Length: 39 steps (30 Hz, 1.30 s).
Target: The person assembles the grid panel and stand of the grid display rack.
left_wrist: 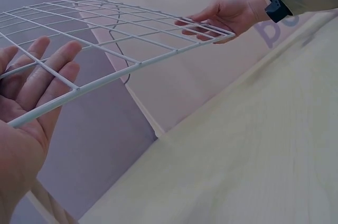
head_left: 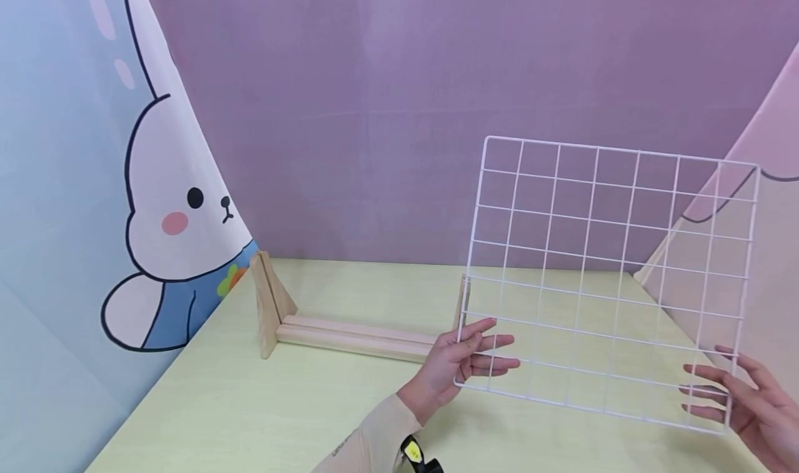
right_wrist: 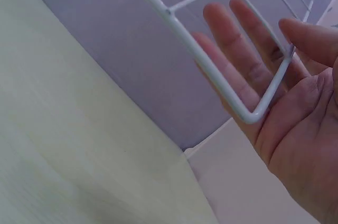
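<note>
A white wire grid panel (head_left: 585, 256) is held up, tilted, above the table by both hands. My left hand (head_left: 446, 362) grips its lower left corner, thumb on the near side and fingers spread behind the wires. At the lower right corner my right hand (head_left: 758, 407) pinches the edge; in the right wrist view the thumb (right_wrist: 311, 39) lies over the wire and the fingers extend behind it. Behind my left hand stands a wooden frame (head_left: 362, 343) with a low crossbar between two end uprights. My left hand and the grid partly hide its right end.
The pale yellow-green table (head_left: 206, 403) runs back to a purple backdrop (head_left: 374, 112). On the left hangs a blue cloth (head_left: 56, 182) printed with a white rabbit. A pink and cream cloth (head_left: 774, 251) borders the right side.
</note>
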Tool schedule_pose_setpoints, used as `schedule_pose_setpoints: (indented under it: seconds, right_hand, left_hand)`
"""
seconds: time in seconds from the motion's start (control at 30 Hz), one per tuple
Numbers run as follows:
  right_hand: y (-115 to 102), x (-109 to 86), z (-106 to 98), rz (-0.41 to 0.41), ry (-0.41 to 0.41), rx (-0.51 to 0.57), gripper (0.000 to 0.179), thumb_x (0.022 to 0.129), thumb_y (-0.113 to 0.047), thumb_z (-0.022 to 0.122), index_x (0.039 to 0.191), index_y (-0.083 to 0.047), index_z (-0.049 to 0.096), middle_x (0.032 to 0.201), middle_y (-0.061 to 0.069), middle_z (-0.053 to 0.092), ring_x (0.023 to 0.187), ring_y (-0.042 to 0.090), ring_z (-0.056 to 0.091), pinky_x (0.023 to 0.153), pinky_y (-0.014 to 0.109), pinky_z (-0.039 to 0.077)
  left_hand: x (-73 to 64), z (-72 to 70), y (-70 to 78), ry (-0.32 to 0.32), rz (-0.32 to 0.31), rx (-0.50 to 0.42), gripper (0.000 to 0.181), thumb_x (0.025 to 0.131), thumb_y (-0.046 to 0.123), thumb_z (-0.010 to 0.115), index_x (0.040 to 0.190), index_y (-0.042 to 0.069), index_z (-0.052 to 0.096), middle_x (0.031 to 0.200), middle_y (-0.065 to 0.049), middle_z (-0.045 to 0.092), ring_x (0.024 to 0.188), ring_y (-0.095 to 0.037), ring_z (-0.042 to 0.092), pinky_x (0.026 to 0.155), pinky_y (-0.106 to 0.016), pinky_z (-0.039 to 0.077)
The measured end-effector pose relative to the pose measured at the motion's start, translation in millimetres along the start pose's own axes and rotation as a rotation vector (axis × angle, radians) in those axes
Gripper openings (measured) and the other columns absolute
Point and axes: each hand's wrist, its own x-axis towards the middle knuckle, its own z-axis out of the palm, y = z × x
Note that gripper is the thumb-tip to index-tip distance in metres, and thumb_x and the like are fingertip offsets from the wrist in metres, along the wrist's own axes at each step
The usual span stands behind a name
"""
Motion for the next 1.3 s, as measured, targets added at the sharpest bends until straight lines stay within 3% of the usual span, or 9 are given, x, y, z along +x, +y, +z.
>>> schedule_pose_setpoints:
  seconds: [0.1,0.23,0.4,0.5,0.6,0.77,0.9,1.07,1.3]
  right_hand:
    - [-2,-1.0,0,0.012,0.028,-0.009,0.066,0.097,0.001,-0.014,0.157,-0.004,0.012,0.149,0.036,0.034,0.130,0.052,0.040,0.102,0.060,0.039]
    - [-4,-6.0,1,-0.006,0.174,-0.264,0.061,0.101,0.007,-0.003,0.156,-0.006,0.019,0.144,0.025,0.049,0.125,0.039,0.054,0.095,0.048,0.052]
    - [-1,-15.5,-7,-0.089,0.594,-0.830,0.052,0.102,0.013,0.029,0.142,-0.016,0.044,0.123,-0.003,0.067,0.103,0.006,0.066,0.073,0.020,0.057]
    - [3,-4.9,6,0.010,0.881,-1.252,0.051,0.102,0.007,0.043,0.137,-0.030,0.047,0.116,-0.026,0.058,0.097,-0.012,0.055,0.069,0.007,0.047]
    - [8,15.7,31,0.155,0.994,-1.551,0.051,0.101,-0.002,0.049,0.142,-0.033,0.042,0.114,-0.035,0.043,0.098,-0.018,0.041,0.073,0.001,0.036]
    - [15,41.7,56,0.174,1.020,-1.762,0.045,0.097,-0.007,0.056,0.141,-0.008,0.051,0.110,-0.038,0.034,0.096,-0.020,0.031,0.071,0.000,0.029]
    - [23,55.2,63,0.113,1.015,-1.913,0.044,0.090,-0.004,0.059,0.130,0.014,0.052,0.115,-0.004,0.054,0.097,-0.006,0.038,0.086,0.015,0.031]
    - [35,70.8,67,-0.013,0.873,-1.979,0.046,0.085,-0.001,0.058,0.127,0.016,0.050,0.119,0.039,0.045,0.109,0.054,0.035,0.105,0.059,0.018]
    - [53,91.6,69,-0.249,0.700,-2.063,0.066,0.093,-0.045,0.055,0.123,0.013,0.055,0.114,0.039,0.049,0.105,0.058,0.039,0.094,0.058,0.026]
  left_hand:
    - [-0.5,-0.2,0.0,-0.003,0.013,-0.007,0.039,0.106,0.013,0.043,0.144,0.006,0.049,0.137,-0.035,0.045,0.102,-0.026,0.069,0.094,-0.044,0.054]
    - [-0.8,-0.9,-0.1,-0.002,0.024,-0.017,0.033,0.106,0.012,0.042,0.134,0.016,0.058,0.137,-0.033,0.048,0.102,-0.026,0.069,0.094,-0.043,0.054]
    - [-0.2,-3.7,-1.6,0.012,0.022,-0.004,0.036,0.105,0.012,0.043,0.140,0.010,0.054,0.137,-0.033,0.047,0.103,-0.028,0.069,0.095,-0.045,0.053]
    - [0.2,-4.9,-2.2,0.025,0.012,0.016,0.042,0.105,0.014,0.044,0.145,0.002,0.047,0.138,-0.035,0.045,0.105,-0.028,0.068,0.095,-0.045,0.052]
    - [0.2,-5.4,-2.2,0.035,0.006,0.023,0.045,0.106,0.016,0.044,0.146,-0.004,0.041,0.139,-0.035,0.045,0.105,-0.029,0.068,0.095,-0.046,0.052]
    - [0.1,-5.6,-2.8,0.032,0.011,0.013,0.047,0.107,0.016,0.043,0.148,-0.006,0.038,0.139,-0.034,0.046,0.101,-0.023,0.070,0.094,-0.042,0.054]
    - [0.4,-5.7,-3.7,0.026,0.019,0.005,0.046,0.107,0.017,0.044,0.148,-0.005,0.040,0.138,-0.032,0.049,0.099,-0.021,0.071,0.092,-0.040,0.055]
    - [0.8,-5.7,-4.2,0.034,0.022,0.003,0.044,0.106,0.017,0.046,0.146,-0.001,0.044,0.137,-0.032,0.049,0.100,-0.022,0.071,0.093,-0.041,0.055]
    - [0.9,-4.4,-5.2,0.037,0.033,0.001,0.036,0.106,0.016,0.045,0.140,0.006,0.052,0.137,-0.033,0.048,0.101,-0.025,0.070,0.093,-0.043,0.054]
